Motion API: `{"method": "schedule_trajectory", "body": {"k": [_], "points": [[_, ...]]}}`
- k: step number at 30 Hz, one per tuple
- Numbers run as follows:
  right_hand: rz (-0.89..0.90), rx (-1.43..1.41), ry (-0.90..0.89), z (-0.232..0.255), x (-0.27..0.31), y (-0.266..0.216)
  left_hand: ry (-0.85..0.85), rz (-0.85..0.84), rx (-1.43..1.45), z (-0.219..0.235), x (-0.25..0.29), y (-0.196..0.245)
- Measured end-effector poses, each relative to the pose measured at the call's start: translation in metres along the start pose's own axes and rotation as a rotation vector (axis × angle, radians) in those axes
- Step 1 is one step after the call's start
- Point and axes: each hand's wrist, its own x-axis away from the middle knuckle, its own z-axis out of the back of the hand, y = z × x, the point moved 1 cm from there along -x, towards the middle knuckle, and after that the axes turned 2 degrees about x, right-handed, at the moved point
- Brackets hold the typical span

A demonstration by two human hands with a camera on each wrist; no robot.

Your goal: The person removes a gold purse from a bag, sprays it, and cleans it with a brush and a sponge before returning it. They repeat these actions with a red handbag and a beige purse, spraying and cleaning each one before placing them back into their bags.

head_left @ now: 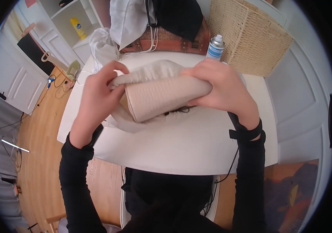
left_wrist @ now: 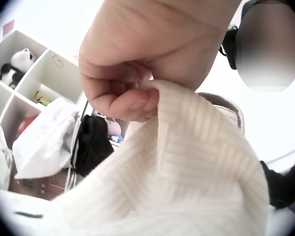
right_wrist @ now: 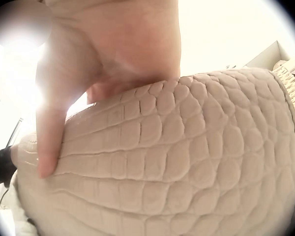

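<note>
A beige bag with a crocodile-embossed surface [head_left: 160,95] lies on its side over the white table, partly inside a cream cloth drawstring bag [head_left: 156,69]. The cloth spreads behind and below it. My left hand [head_left: 96,91] pinches the cloth's edge at the left; in the left wrist view, thumb and fingertips close on that ribbed cloth [left_wrist: 201,162]. From the right, my right hand [head_left: 224,85] grips the embossed bag, fingers over the top and thumb beneath. Close up in the right wrist view, one digit lies straight along the embossed surface [right_wrist: 187,152]; the other fingertips are hidden behind it.
At the back of the table [head_left: 189,149] stand a blue-and-white spray can [head_left: 215,47], a woven basket [head_left: 247,37] and a brown case [head_left: 166,40] with white and black cloth bags [head_left: 177,17] on it. A bunched white pouch [head_left: 103,46] sits back left.
</note>
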Motion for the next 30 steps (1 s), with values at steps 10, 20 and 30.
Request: {"method": "schedule_trajectory", "body": {"k": [10, 20, 30], "points": [[0.041, 0.161, 0.027, -0.017, -0.003, -0.016, 0.056, -0.081, 0.43, 0.004, 0.013, 0.044], [-0.309, -0.158, 0.189, 0.024, 0.017, 0.063, -0.035, -0.547, -0.508, -0.034, -0.002, 0.03], [-0.606, 0.073, -0.411, -0.038, 0.046, 0.113, -0.257, -0.282, -0.442, -0.029, -0.036, 0.014]]}}
